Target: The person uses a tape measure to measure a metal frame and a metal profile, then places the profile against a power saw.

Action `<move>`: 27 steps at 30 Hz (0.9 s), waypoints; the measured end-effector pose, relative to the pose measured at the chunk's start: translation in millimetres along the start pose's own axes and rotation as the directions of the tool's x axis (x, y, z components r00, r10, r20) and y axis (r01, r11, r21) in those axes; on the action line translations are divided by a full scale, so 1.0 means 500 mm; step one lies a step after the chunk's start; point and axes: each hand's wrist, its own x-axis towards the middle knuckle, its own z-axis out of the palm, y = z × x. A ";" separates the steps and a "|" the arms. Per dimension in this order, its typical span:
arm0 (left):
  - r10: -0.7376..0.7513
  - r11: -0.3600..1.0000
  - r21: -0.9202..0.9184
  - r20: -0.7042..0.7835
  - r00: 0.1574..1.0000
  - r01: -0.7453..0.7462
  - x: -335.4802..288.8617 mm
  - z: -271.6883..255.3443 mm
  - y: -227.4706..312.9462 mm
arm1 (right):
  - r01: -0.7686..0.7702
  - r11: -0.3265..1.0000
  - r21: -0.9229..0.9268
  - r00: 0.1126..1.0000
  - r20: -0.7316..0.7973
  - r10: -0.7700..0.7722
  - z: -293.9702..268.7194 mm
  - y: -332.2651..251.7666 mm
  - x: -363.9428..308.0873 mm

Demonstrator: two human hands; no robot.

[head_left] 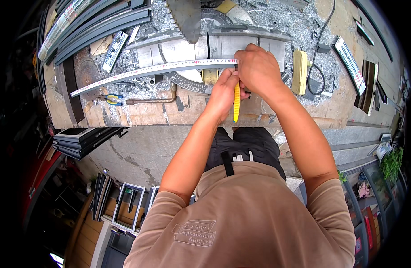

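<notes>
A white measuring tape (183, 64) with black and red marks stretches over the bench from the left to my hands. A slim grey strip (138, 76) runs along its lower edge. My right hand (259, 69) is closed at the tape's right end, fingers bent down over it. Just below and left, my left hand (224, 91) pinches with thumb and fingers at the same end. A narrow yellow strip with dark ticks (236, 105) hangs down between the hands. A small dark thing under my right fingers is mostly hidden.
Behind the tape stands a cutting saw with a toothed blade (185, 18) and metal fence (250, 35). Metal shavings cover much of the bench (192, 117). Pliers (111, 99), a bent metal rod (151, 100), grey profiles (102, 38), a yellow block (300, 71) and a black cable (309, 76) lie around.
</notes>
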 end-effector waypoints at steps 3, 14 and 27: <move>0.000 1.000 -0.001 -0.003 1.000 0.000 0.000 0.000 0.000 | 0.008 1.000 -0.002 1.000 -0.006 -0.008 0.001 0.002 0.001; 0.004 1.000 -0.026 -0.018 1.000 -0.004 -0.001 0.006 -0.001 | 0.001 1.000 0.019 1.000 -0.031 -0.001 0.003 -0.001 -0.002; 0.009 1.000 -0.006 -0.035 0.999 -0.009 0.002 0.008 -0.007 | 0.014 1.000 0.017 0.999 -0.031 -0.014 0.004 0.002 -0.002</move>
